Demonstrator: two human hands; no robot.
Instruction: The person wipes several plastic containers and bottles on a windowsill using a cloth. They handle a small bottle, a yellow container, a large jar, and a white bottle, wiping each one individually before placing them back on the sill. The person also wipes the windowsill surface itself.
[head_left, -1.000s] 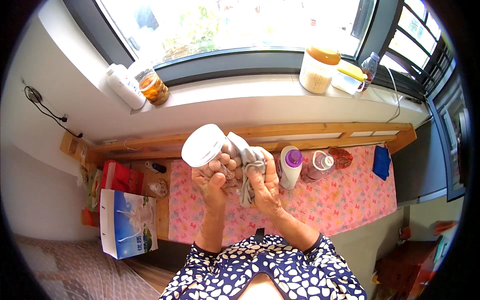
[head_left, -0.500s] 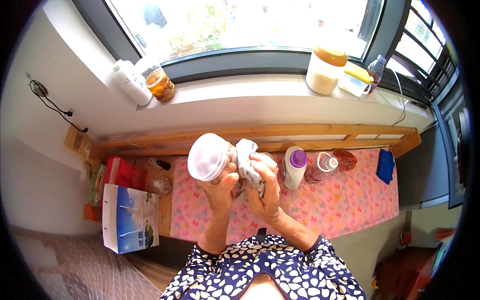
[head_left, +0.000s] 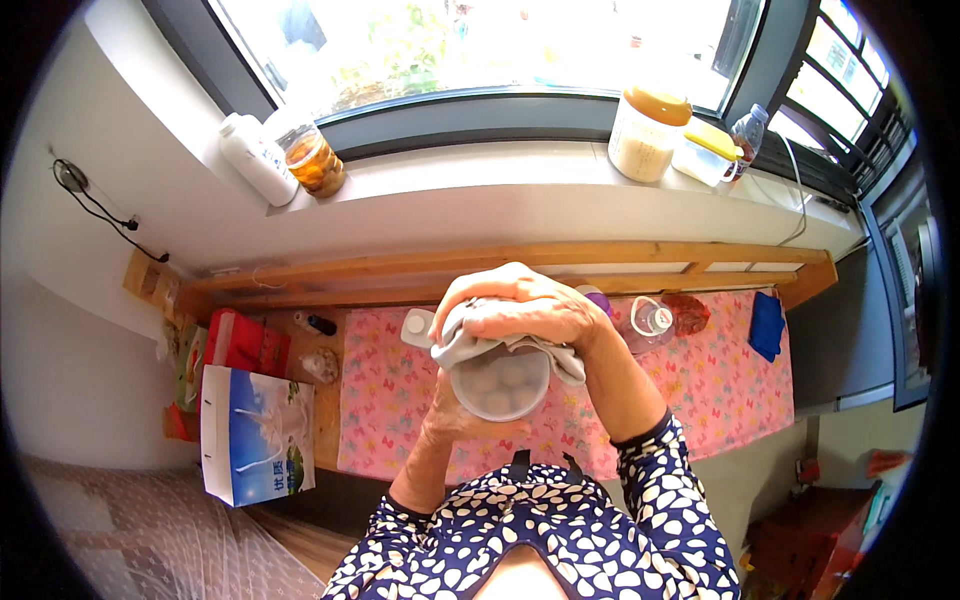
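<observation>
Jar [head_left: 502, 388], round end facing the camera, sits at 6 o'clock from the right grip [head_left: 525, 304], which clutches cloth [head_left: 462, 344]; left grip [head_left: 456, 419] holds the jar.

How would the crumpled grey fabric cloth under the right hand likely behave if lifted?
The crumpled grey fabric cloth is probably floppy: it bunches into folds under the right hand, and a loose corner sticks out beside the round translucent jar. It looks light, given its thin edges. It seems unlikely to roll, since its shape is irregular and creased.
</observation>
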